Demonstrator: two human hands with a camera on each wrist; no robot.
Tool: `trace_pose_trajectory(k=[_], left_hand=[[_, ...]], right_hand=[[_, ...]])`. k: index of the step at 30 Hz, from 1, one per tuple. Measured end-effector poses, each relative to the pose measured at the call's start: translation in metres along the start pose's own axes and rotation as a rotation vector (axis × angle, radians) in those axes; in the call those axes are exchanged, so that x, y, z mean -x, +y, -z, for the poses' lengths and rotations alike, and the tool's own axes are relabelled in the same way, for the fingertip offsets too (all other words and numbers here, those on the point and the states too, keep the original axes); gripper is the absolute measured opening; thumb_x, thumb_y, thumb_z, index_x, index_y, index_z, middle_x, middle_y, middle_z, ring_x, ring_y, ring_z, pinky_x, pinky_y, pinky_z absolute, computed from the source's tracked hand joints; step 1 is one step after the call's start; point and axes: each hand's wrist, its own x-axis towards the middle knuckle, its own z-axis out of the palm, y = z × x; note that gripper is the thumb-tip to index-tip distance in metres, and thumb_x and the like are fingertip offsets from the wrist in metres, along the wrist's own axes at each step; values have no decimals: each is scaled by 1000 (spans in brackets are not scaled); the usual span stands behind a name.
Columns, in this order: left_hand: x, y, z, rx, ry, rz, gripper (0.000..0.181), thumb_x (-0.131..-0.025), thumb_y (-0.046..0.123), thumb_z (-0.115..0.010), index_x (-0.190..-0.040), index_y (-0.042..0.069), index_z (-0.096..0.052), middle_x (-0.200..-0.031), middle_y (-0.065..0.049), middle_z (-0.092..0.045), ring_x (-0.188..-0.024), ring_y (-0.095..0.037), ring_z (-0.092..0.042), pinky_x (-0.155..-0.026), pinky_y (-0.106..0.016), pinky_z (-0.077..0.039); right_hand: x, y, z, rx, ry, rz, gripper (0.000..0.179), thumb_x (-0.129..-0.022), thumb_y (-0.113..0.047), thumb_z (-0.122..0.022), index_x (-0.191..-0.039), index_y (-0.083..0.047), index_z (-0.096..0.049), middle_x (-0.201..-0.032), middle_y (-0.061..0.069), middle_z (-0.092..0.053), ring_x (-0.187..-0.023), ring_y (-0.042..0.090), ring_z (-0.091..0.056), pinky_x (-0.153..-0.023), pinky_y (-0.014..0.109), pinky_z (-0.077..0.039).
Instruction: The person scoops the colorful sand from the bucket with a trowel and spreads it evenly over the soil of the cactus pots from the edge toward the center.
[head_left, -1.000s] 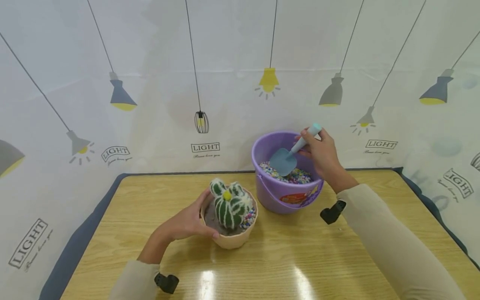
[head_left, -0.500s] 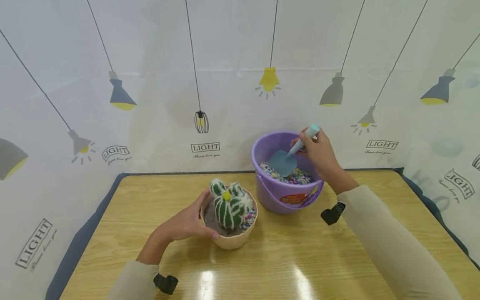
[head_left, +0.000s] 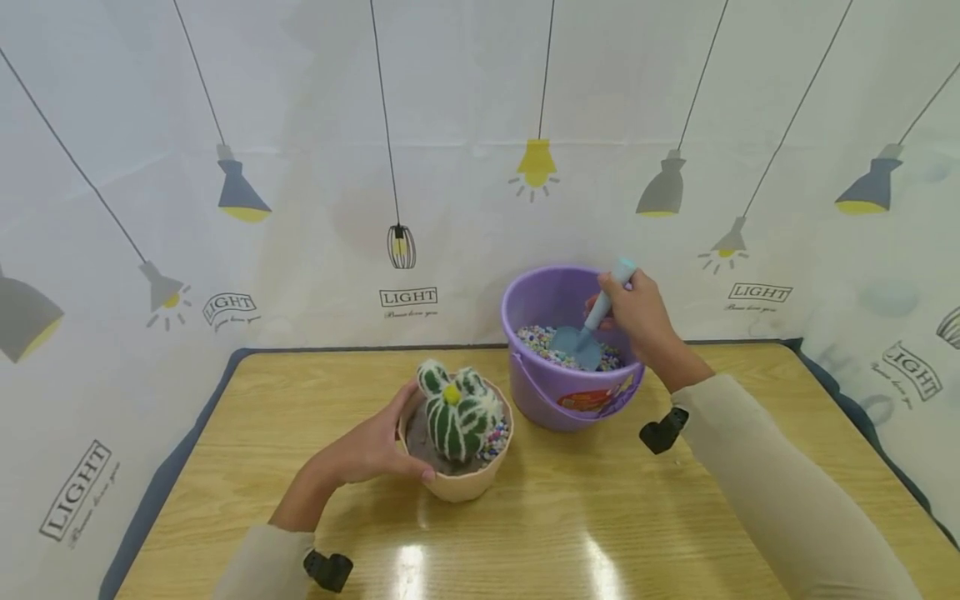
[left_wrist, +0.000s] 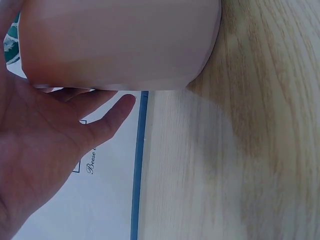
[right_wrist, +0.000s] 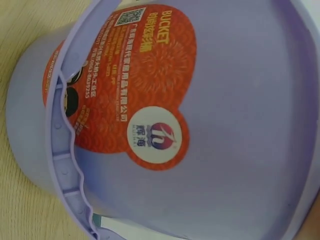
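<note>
A peach flower pot [head_left: 468, 485] stands on the table holding a green-and-white cactus [head_left: 456, 427] with a yellow tip, grey soil [head_left: 417, 437] and some colored beads [head_left: 496, 442]. My left hand [head_left: 371, 448] grips its left side, thumb at the front near the rim. In the left wrist view that hand [left_wrist: 45, 140] lies against the pot [left_wrist: 120, 45]. A purple bucket [head_left: 551, 398] to the right contains many small colored beads [head_left: 534, 338]. Over its right rim, my right hand [head_left: 647, 315] holds a blue shovel [head_left: 573, 340] by the handle, its blade partly sunk in the beads.
The bucket's handle [right_wrist: 56, 130] hangs down along its outer wall. Behind the wooden table [head_left: 540, 517] is a white backdrop [head_left: 322, 275] printed with lamps. A dark blue strip [head_left: 187, 433] runs along the table's edge.
My right hand has lowered the shovel and steepened it, so the blade has gone deeper into the beads. My left hand still holds the pot in the same place.
</note>
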Motion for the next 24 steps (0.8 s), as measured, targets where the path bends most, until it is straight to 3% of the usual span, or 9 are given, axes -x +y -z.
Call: trace_pose_trajectory(k=[10, 17, 24], left_hand=[[0, -2, 0, -26, 4, 12, 128, -71, 32, -87, -157, 22, 8, -164, -7, -2, -149, -23, -7, -119, -48, -13], [0, -2, 0, -26, 11, 6, 126, -72, 29, -87, -157, 22, 5, -163, -8, -5, -149, -25, -10, -119, -50, -13], [0, -2, 0, -37, 16, 0, 126, -71, 30, -87, -157, 22, 5, -163, -9, -4, -149, -25, -10, -119, -51, -14]], right_hand=[[-1, 0, -3, -25, -53, -32, 38, -101, -46, -45, -117, -12, -47, -97, 5, -68, -90, 21, -70, -72, 30, -59], [0, 0, -1, -26, -15, -5, 41, -104, -37, -41, -129, -6, -35, -91, 13, -67, -74, 18, -71, -65, 32, -60], [-1, 1, 0, -53, 64, -18, 34, -104, -35, -43, -117, -5, -38, -80, 8, -67, -64, 16, -70, -58, 30, -59]])
